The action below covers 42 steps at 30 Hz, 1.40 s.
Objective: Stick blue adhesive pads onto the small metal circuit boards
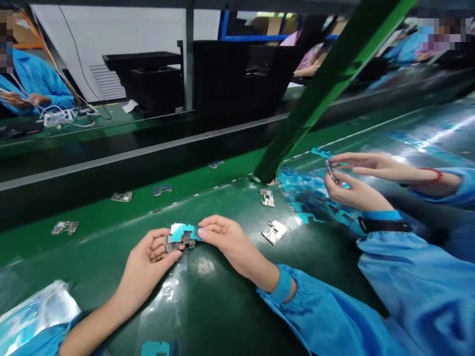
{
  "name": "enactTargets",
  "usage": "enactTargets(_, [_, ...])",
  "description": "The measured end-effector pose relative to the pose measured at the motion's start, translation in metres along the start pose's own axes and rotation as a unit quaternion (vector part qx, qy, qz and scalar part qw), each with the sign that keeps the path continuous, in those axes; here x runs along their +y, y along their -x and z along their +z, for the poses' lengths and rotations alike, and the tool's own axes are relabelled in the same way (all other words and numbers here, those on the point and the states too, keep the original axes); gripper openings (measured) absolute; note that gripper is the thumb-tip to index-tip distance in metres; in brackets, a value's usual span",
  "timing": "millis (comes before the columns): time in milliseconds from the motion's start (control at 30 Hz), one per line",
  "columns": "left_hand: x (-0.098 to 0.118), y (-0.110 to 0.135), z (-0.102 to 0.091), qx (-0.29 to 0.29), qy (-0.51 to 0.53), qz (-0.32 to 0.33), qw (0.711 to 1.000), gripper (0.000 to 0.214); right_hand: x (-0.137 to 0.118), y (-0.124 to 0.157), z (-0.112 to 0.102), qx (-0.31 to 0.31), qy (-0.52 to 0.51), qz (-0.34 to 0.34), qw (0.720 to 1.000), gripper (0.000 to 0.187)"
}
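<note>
Over the green tabletop my left hand (150,259) grips a small circuit board (171,243) between thumb and fingers. My right hand (224,240) pinches a blue film piece (181,231) with a notched outline. The film overlaps the board's upper side; whether it sticks to it I cannot tell. Two more circuit boards lie to the right of my hands, one silvery (274,232) and one smaller behind it (266,198). Another blue film piece (155,348) lies at the bottom edge, partly cut off.
A co-worker's hands (356,180) on the right hold a small part above many blue film pieces (302,198). Several boards (66,227) lie along the green strip (92,217) behind. A green post (297,123) rises at the back. A shiny plastic bag (40,309) lies at lower left.
</note>
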State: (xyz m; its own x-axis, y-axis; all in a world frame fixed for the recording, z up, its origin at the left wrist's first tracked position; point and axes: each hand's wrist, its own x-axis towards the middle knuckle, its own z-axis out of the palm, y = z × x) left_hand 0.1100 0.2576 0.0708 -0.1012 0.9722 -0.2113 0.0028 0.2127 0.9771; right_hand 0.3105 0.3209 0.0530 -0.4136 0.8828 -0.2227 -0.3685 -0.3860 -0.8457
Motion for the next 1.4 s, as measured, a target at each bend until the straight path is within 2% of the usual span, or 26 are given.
enactTargets(233, [0.007, 0.003, -0.001, 0.010, -0.032, 0.002, 0.999, 0.051, -0.005, -0.001, -0.003, -0.077, -0.117, 0.033, 0.990, 0.025])
enactTargets(400, [0.004, 0.004, -0.004, 0.013, -0.063, 0.028, 0.998, 0.052, 0.002, 0.000, 0.002, -0.068, -0.076, 0.038, 0.994, 0.029])
enactTargets(633, [0.003, 0.005, -0.007, 0.007, -0.113, 0.021, 0.993, 0.054, 0.004, -0.002, 0.001, -0.059, -0.049, 0.050, 0.996, 0.033])
enactTargets(1400, [0.006, 0.006, -0.003, 0.014, -0.189, 0.094, 0.977, 0.043, 0.002, -0.004, -0.003, -0.068, -0.022, 0.059, 0.996, 0.034])
